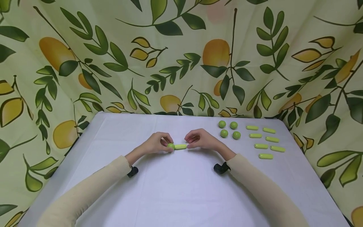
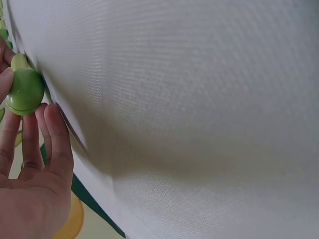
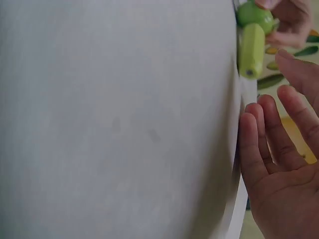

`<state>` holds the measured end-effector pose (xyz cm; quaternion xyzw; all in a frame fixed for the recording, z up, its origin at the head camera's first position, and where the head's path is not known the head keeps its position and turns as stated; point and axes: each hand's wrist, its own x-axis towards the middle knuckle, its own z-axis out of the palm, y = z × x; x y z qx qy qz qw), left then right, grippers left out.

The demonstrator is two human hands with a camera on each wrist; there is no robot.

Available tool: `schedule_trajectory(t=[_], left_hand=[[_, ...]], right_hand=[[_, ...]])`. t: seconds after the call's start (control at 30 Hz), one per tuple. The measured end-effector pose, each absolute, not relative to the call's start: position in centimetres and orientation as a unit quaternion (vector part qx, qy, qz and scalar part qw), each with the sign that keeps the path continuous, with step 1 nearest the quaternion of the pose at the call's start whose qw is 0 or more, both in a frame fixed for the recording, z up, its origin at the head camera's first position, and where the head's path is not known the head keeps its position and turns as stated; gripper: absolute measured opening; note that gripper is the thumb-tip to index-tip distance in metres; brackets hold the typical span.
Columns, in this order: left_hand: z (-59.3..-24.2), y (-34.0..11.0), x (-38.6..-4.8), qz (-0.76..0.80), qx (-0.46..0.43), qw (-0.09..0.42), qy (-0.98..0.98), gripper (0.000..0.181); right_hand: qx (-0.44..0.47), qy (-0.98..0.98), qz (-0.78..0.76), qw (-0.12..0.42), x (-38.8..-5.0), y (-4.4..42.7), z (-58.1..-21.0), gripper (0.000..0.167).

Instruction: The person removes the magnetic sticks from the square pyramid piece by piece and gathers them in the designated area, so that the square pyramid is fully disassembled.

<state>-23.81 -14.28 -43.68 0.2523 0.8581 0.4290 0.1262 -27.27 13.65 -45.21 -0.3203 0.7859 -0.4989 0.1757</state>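
Observation:
Near the middle of the table, my left hand (image 1: 157,143) pinches a glossy green ball (image 1: 171,146) between thumb and fingers. A pale yellow-green ribbed stick (image 1: 180,147) lies end-on against the ball, pointing right. In the left wrist view the ball (image 2: 26,91) hides most of the stick (image 2: 19,60). My right hand (image 1: 202,139) is just past the stick's free end and holds nothing. From the right wrist, its relaxed fingers (image 3: 286,132) show apart from the stick (image 3: 251,50), whose end has a small dark hole.
Several green balls (image 1: 224,133) sit loose at the back right of the white-covered table (image 1: 181,186). Beyond them, several yellow-green sticks (image 1: 261,146) lie in two rough columns. A leaf-and-fruit patterned curtain (image 1: 170,69) hangs behind the table.

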Motion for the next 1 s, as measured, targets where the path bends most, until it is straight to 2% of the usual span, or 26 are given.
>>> schedule_trajectory(t=[0.37, 1.0], left_hand=[[-43.2, -14.1, -23.9, 0.426, 0.245, 0.138, 0.860, 0.021], [-43.5, -13.5, -24.1, 0.418, 0.251, 0.145, 0.861, 0.022]], right_hand=[[-0.347, 0.810, -0.441, 0.170, -27.0, 10.5, -45.2, 0.022], [-0.365, 0.829, -0.395, 0.152, -26.6, 11.1, -44.1, 0.017]])
